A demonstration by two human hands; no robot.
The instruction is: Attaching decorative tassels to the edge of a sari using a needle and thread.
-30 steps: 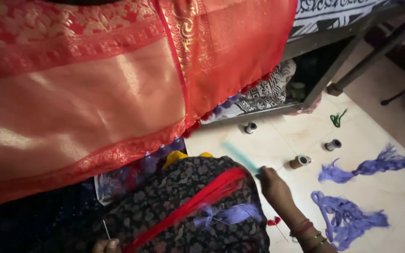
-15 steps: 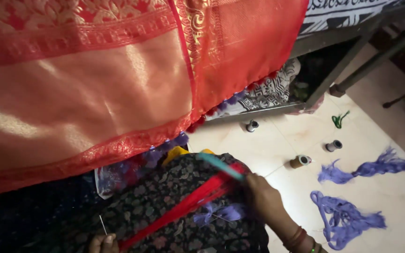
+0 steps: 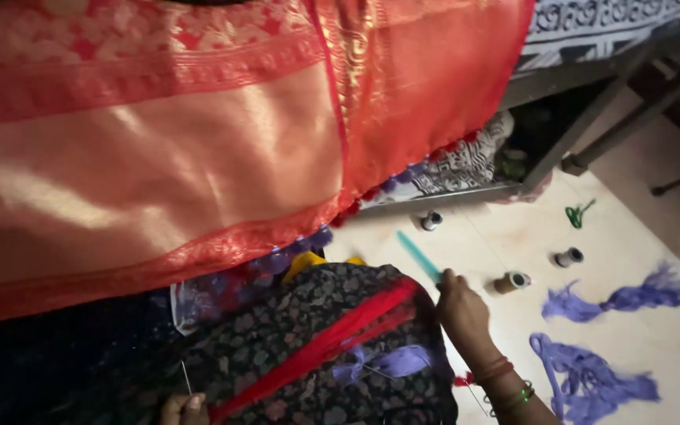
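Note:
A big orange-red cloth with gold woven borders (image 3: 182, 157) hangs across the upper left. Below it, on my lap's dark flowered cloth (image 3: 293, 346), lies a bundle of red threads (image 3: 332, 338) and a lilac thread bundle (image 3: 391, 364). My right hand (image 3: 462, 315), with bangles at the wrist, pinches a teal stick-like tool (image 3: 419, 256) at the red bundle's upper end. At the bottom edge my left hand (image 3: 182, 408) grips the red bundle's lower end, with a thin needle (image 3: 186, 376) standing up from its fingers.
On the pale floor at right lie thread spools (image 3: 511, 282) (image 3: 569, 256) (image 3: 431, 221), purple thread tangles (image 3: 592, 382) (image 3: 623, 295) and a green thread scrap (image 3: 578, 213). A metal frame (image 3: 584, 130) with patterned fabric stands at the upper right.
My right hand moved from the floor near the spools up to the red thread bundle, now holding the teal tool. The left hand stayed at the bottom.

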